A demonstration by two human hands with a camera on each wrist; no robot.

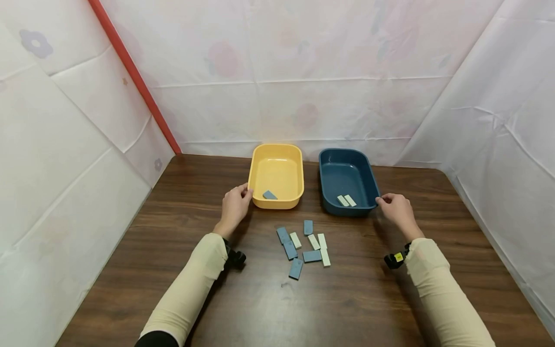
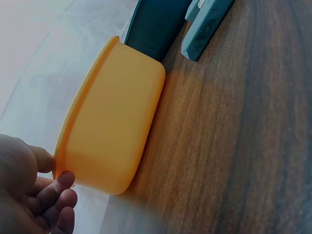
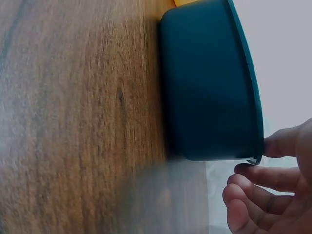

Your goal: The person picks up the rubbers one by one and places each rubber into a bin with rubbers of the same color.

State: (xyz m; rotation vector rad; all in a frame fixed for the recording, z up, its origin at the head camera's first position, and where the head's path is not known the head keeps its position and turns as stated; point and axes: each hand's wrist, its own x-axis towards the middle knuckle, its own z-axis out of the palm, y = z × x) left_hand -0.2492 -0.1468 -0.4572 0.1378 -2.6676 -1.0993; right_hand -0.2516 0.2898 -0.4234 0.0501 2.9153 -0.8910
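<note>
My left hand (image 1: 235,206) is at the near left corner of a yellow plastic bin (image 1: 277,204), pinching its rim between thumb and fingers. A single blue-grey tile (image 1: 270,195) lies inside that bin. At the near right corner of a dark blue bin (image 1: 344,210), my right hand (image 1: 396,210) pinches the rim with thumb and forefinger. Two cream tiles (image 1: 343,200) lie side by side in the blue bin. Between my forearms, several blue-grey tiles (image 1: 296,269) and several cream tiles (image 1: 324,257) are scattered on the table.
Both bins stand on a brown wood-grain table (image 1: 347,299), near its back edge, with a narrow gap between them. White patterned sheeting (image 1: 277,96) hangs behind and at both sides. A red pole (image 1: 136,77) slants down at the back left corner.
</note>
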